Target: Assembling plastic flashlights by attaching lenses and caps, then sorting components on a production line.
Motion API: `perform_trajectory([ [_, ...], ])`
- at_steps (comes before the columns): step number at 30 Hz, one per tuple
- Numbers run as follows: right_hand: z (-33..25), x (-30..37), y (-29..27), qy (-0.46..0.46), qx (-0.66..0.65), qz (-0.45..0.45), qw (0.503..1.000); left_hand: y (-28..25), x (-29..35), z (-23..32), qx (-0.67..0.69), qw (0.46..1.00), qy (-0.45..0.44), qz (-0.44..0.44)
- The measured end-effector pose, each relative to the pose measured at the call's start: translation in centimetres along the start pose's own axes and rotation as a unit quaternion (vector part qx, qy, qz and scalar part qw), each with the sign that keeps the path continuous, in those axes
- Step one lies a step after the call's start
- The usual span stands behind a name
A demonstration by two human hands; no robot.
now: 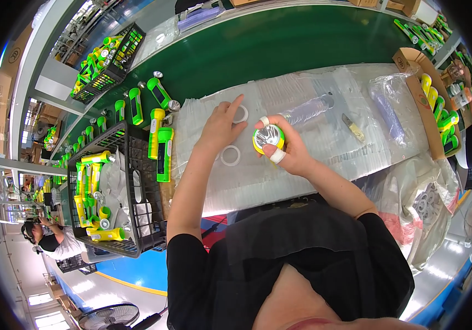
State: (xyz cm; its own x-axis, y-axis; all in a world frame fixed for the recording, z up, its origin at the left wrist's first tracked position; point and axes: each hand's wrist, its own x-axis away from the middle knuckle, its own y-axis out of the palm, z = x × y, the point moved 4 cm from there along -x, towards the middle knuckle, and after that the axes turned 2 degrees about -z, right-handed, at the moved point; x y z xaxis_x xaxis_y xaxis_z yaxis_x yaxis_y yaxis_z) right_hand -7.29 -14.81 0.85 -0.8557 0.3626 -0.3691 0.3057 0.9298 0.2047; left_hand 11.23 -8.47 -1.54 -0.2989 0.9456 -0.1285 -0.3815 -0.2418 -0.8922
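Observation:
My right hand (pixel 292 151) is closed around a green-and-yellow flashlight (pixel 268 138). Its shiny round reflector end faces up, and the rest of its body is hidden below. White tape wraps the thumb and a finger of that hand. My left hand (pixel 222 125) is open over the plastic-covered worktop (pixel 274 184), fingers stretched out beside a white ring (pixel 241 114); whether they touch it I cannot tell. Another white ring (pixel 230 155) lies flat just below, between my two forearms.
Left of the worktop stands a black crate (pixel 142 190) of flashlights, with more flashlights (pixel 164 154) beside it. A utility knife (pixel 353 127) and plastic sleeves (pixel 308 110) lie to the right. A cardboard box (pixel 420 104) holds flashlights. The green belt (pixel 280 41) runs behind.

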Motion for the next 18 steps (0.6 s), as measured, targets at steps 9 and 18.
perform_trajectory([
  [9,0.1,0.1,0.1,0.022,-0.005,-0.012,1.0,-4.3,0.1,4.6,0.335,0.919,0.06,0.2],
  [18,0.0,-0.3,0.7,0.007,0.092,-0.082,0.992,-5.9,-0.3,12.3,0.213,0.95,0.221,0.058],
])
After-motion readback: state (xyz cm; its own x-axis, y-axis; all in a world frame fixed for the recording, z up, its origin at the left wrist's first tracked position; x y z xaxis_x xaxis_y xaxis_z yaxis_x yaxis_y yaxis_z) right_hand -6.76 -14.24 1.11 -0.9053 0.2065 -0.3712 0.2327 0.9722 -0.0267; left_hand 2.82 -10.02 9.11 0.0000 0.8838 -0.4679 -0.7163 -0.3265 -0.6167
